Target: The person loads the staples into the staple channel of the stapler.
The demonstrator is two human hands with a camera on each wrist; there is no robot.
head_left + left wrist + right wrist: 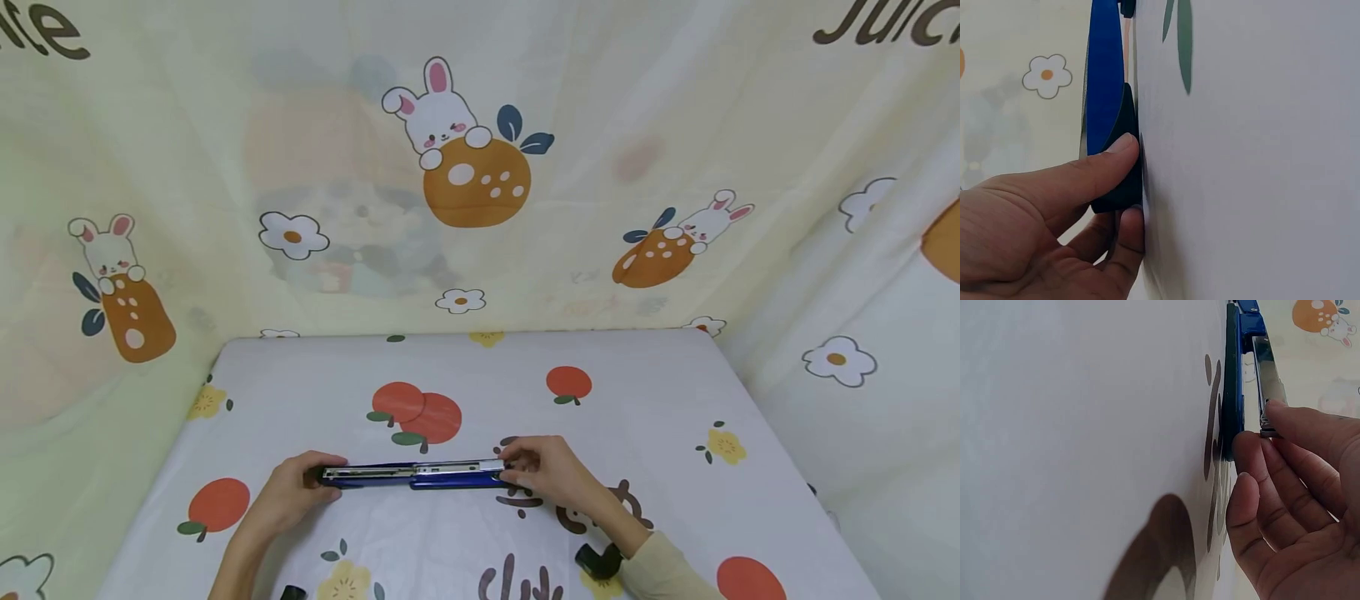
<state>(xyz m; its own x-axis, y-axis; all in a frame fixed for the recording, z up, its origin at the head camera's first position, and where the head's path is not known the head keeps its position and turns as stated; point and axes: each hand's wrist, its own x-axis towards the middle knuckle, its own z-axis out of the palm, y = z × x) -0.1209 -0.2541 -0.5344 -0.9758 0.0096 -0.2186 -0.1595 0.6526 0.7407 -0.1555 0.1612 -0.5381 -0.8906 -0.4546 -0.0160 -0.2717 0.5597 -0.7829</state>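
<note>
A blue stapler (456,481), swung wide open, lies lengthwise across the table with its metal inside facing up. Its black-tipped left end sits in my left hand (288,492), thumb on the near side and fingers on the far side. In the left wrist view, the thumb presses on the black tip (1124,181) of the blue cover (1105,69). My right hand (551,473) pinches the stapler's right end. The right wrist view shows thumb and fingers at the end of the silver metal rail (1269,375), which stands apart from the blue-and-black base (1232,394).
The white tablecloth (637,392) is printed with fruit, flowers and lettering. Behind the table hangs a pale curtain (360,292) with rabbit prints, and more curtain closes both sides. A black wrist device (600,562) shows by the right sleeve (663,571).
</note>
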